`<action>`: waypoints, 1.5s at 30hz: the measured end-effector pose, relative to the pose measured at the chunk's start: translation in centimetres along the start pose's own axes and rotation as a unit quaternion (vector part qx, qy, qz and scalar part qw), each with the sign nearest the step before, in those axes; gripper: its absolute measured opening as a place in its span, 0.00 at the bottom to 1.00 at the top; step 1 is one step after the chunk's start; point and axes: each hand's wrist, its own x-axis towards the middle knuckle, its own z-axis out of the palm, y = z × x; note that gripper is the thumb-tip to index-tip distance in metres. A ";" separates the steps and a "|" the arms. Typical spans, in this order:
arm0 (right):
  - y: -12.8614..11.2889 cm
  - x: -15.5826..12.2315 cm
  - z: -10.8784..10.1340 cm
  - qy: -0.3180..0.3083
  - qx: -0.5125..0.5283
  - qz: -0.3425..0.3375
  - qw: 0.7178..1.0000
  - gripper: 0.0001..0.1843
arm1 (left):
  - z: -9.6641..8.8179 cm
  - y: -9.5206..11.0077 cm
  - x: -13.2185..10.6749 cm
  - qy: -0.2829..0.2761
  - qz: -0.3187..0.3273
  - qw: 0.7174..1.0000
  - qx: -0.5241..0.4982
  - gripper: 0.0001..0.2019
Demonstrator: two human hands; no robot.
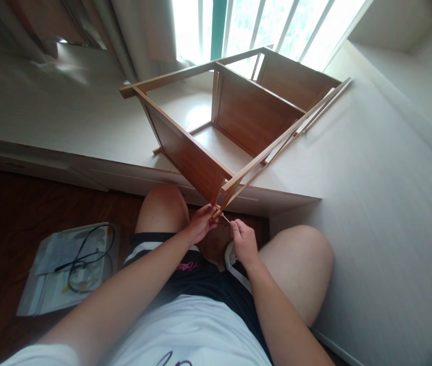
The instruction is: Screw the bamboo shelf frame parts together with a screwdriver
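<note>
Both hands meet at the near corner of the frame (239, 117), between the person's knees. Left hand (202, 222) is curled narrow, pinching the corner tip where the side panel (189, 155) and a thin rail (273, 147) join, likely to steady the joint. Right hand (243, 240) is closed on a small thin pale tool (225, 218); its tip points up-left into that same corner, just beside the left fingers. Too small to tell what tool it is.

Frame is a wooden shelf unit lying tilted on the platform (86, 127), its near corner overhanging the platform's front edge toward the person, so the joint is within reach over the lap. Long axis runs from that near corner up-right toward the window (261, 25); open side faces up and left. Rail runs diagonally along the frame's right edge, far end near the platform's right side.

Left on the floor (6, 213): a plastic bag (67, 264) with papers and a black cable (86, 254), well apart from the hands.
</note>
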 end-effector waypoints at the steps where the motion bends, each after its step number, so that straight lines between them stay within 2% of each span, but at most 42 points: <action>1: -0.1 0.0 0.0 -0.003 -0.027 -0.014 1.000 0.22 | 0.0 0.0 0.0 -0.001 0.002 1.000 -0.001 0.17; 20: -0.5 0.1 -0.3 0.041 -0.183 -0.081 0.979 0.19 | 0.2 0.1 0.0 0.008 -0.009 1.000 -0.008 0.19; 25: -0.7 0.0 -0.6 0.028 -0.200 -0.098 0.975 0.19 | 0.2 0.1 0.0 0.004 -0.007 1.000 -0.005 0.18; 37: -1.1 0.0 -0.5 0.058 -0.231 -0.085 0.968 0.19 | 0.0 0.0 0.0 0.001 -0.004 1.000 -0.004 0.18; 39: -1.0 0.0 -0.4 0.060 -0.210 -0.077 0.973 0.19 | 0.0 0.0 0.0 0.002 -0.004 1.000 -0.002 0.18; 41: -0.7 0.2 -0.2 0.057 -0.146 -0.059 0.986 0.20 | 0.1 0.0 0.0 0.004 -0.004 1.000 -0.003 0.18; 43: -0.3 0.4 0.3 0.034 -0.010 0.000 0.999 0.21 | 0.2 0.1 0.0 0.008 -0.005 1.000 -0.003 0.18; 44: -0.1 0.5 0.5 0.013 0.088 0.052 0.995 0.22 | 0.2 0.1 -0.1 0.011 -0.006 1.000 -0.003 0.18; 45: 0.0 0.6 0.8 -0.020 0.197 0.113 0.974 0.22 | 0.3 0.2 -0.1 0.012 -0.007 1.000 -0.003 0.18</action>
